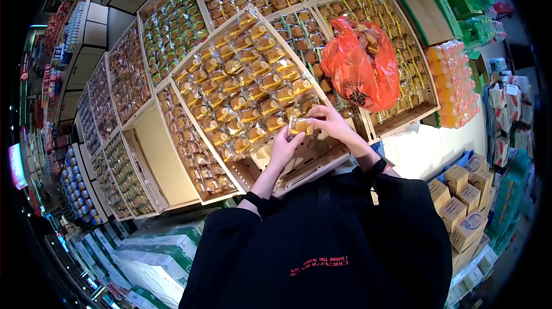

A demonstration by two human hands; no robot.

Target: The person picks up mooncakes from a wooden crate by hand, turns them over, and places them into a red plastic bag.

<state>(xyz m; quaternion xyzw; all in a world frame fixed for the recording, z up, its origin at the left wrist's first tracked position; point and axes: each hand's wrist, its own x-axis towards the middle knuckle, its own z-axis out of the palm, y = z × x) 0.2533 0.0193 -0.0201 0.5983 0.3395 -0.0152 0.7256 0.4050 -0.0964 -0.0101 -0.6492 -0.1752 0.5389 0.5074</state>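
Between my two hands is a small wrapped cake point(300, 126) in clear film with yellow print. My left hand point(284, 147) pinches it from the lower left, and the fingers of my right hand point(330, 123) close on its right side. Directly beneath is a tilted wooden crate point(323, 97) with rows of the same wrapped cakes point(241, 79). Its near end shows bare wood below my hands. A red plastic bag point(357, 70) with wrapped items inside rests on the crates to the right of my right hand.
More wooden crates of packaged cakes point(172, 27) surround this one. A bare wooden panel point(164, 156) lies to the left. Orange drink bottles point(454, 85) and stacked brown cartons point(466, 200) stand at the right. White and green boxes point(155, 263) sit at the lower left.
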